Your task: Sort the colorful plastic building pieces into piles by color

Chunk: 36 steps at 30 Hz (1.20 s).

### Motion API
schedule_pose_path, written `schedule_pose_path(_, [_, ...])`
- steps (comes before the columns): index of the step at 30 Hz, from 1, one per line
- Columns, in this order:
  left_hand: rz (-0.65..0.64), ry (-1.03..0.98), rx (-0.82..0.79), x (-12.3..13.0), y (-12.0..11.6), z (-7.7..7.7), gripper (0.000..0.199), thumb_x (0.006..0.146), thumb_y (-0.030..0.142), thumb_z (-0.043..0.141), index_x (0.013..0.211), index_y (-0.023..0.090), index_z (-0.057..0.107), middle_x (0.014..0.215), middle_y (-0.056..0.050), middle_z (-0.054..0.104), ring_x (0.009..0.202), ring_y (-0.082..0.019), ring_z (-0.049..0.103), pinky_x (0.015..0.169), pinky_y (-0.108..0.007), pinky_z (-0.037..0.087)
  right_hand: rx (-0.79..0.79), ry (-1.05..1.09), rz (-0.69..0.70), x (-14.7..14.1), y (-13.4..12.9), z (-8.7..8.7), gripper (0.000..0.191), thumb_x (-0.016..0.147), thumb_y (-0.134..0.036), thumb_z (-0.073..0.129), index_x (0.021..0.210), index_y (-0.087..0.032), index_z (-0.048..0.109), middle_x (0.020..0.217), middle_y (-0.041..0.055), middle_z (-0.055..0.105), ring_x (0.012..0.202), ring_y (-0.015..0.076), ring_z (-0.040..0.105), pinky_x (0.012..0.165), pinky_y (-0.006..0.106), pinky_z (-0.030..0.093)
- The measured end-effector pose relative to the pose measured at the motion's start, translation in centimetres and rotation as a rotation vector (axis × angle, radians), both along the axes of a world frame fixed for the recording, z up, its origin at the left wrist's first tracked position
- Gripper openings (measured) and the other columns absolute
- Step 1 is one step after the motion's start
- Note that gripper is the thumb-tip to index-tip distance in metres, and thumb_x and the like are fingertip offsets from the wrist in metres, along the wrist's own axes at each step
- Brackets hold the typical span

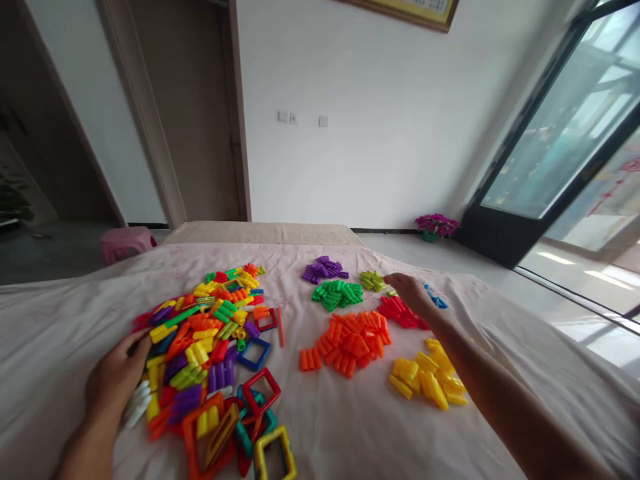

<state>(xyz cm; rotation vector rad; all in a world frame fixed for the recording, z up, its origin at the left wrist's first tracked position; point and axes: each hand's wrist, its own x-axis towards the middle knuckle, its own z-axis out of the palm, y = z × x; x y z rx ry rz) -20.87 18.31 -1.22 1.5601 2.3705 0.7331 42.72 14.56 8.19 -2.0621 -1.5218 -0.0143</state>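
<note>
At the left edge of a mixed heap of colourful plastic building tubes rests my left hand. Its thumb and forefinger are apart, touching the pieces; some fingertips are hidden by the heap. White tube pieces lie beside its wrist. My right hand is stretched far forward, fingers bent down at the right side of a small yellow-green group. A yellow-green tube piece shows under its fingertips. Red pieces lie just below that hand, and blue pieces lie beyond the wrist.
Purple, green, orange and yellow pieces lie in separate groups on the pale cloth. Square frames spread at the heap's right side. A pink stool and potted flowers stand beyond.
</note>
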Motion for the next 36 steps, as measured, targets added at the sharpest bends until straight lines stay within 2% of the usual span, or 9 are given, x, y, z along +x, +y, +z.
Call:
schedule_pose_path(3, [0.005,-0.129,-0.012,0.4,-0.1,0.3,0.065,0.090,0.062,0.032,0.128,0.021,0.064,0.106,-0.013,0.072,0.089,-0.029,0.065,0.070,-0.032,0.045,-0.051,0.079,0.381,-7.6,1.5,0.1,0.029,0.093,-0.034,0.054,0.099,-0.019,0.077,0.090,0.0059,0.075,0.083,0.0206,0.066,0.076,0.028,0.047])
schedule_pose_path(6, [-0.017,-0.158,-0.007,0.6,-0.3,0.6,0.065,0.090,0.061,0.033,0.130,0.019,0.063,0.109,-0.014,0.071,0.093,-0.031,0.064,0.073,-0.033,0.045,-0.068,0.111,0.663,-16.1,2.8,-0.8,0.025,0.088,-0.025,0.057,0.104,-0.019,0.075,0.098,0.0054,0.075,0.087,0.0186,0.068,0.078,0.027,0.049])
schedule_pose_path(10, [-0.022,-0.173,-0.009,0.6,-0.6,0.9,0.064,0.090,0.062,0.033,0.129,0.020,0.063,0.107,-0.013,0.071,0.093,-0.031,0.063,0.073,-0.033,0.044,-0.133,0.023,0.784,-24.8,4.5,-3.1,0.037,0.085,-0.019,0.059,0.120,-0.022,0.070,0.115,0.0067,0.072,0.100,0.0205,0.066,0.085,0.029,0.049])
schedule_pose_path(15, [-0.022,-0.167,-0.021,0.5,-0.5,0.9,0.067,0.089,0.063,0.032,0.129,0.020,0.063,0.108,-0.014,0.070,0.094,-0.031,0.064,0.073,-0.034,0.044,-0.188,-0.182,0.778,-29.5,6.3,-5.3,0.036,0.083,-0.016,0.060,0.116,-0.027,0.070,0.116,0.0047,0.070,0.108,0.0235,0.062,0.085,0.030,0.047])
schedule_pose_path(18, [-0.010,-0.144,-0.018,0.2,-0.3,0.5,0.067,0.088,0.065,0.034,0.128,0.021,0.065,0.103,-0.012,0.071,0.089,-0.030,0.064,0.070,-0.033,0.044,-0.178,-0.228,0.767,-29.8,6.0,-5.4,0.026,0.086,-0.019,0.058,0.107,-0.026,0.071,0.110,0.0051,0.070,0.101,0.0226,0.063,0.082,0.029,0.046])
schedule_pose_path(22, [-0.003,-0.107,-0.024,-0.2,0.2,-0.1,0.066,0.088,0.066,0.033,0.128,0.023,0.065,0.097,-0.011,0.071,0.083,-0.027,0.062,0.067,-0.031,0.043,-0.160,-0.114,0.733,-27.8,3.6,-3.8,0.027,0.087,-0.022,0.059,0.110,-0.024,0.071,0.109,0.0052,0.071,0.098,0.0211,0.064,0.083,0.028,0.045])
schedule_pose_path(28, [-0.013,-0.153,-0.002,-0.3,0.5,-0.7,0.062,0.087,0.064,0.036,0.127,0.025,0.064,0.106,-0.012,0.071,0.091,-0.030,0.063,0.071,-0.033,0.044,-0.118,0.040,0.532,-20.6,-2.4,-1.1,0.031,0.083,-0.022,0.064,0.113,-0.021,0.071,0.111,0.0065,0.071,0.098,0.0202,0.065,0.085,0.027,0.044])
schedule_pose_path(33, [-0.013,-0.171,-0.010,-0.3,0.3,-0.6,0.061,0.088,0.063,0.036,0.130,0.027,0.062,0.111,-0.012,0.070,0.094,-0.030,0.063,0.076,-0.036,0.045,-0.187,-0.044,0.283,-14.6,-5.8,-0.3,0.030,0.082,-0.024,0.064,0.111,-0.024,0.072,0.108,0.0061,0.073,0.097,0.0222,0.066,0.079,0.029,0.045])
schedule_pose_path(36, [-0.017,-0.162,-0.007,-0.2,0.2,-0.5,0.060,0.088,0.062,0.038,0.129,0.026,0.063,0.110,-0.012,0.070,0.093,-0.031,0.063,0.077,-0.037,0.045,-0.220,-0.099,0.221,-12.7,-6.7,0.3,0.038,0.081,-0.028,0.068,0.118,-0.023,0.070,0.113,0.0085,0.073,0.103,0.0252,0.066,0.083,0.032,0.046])
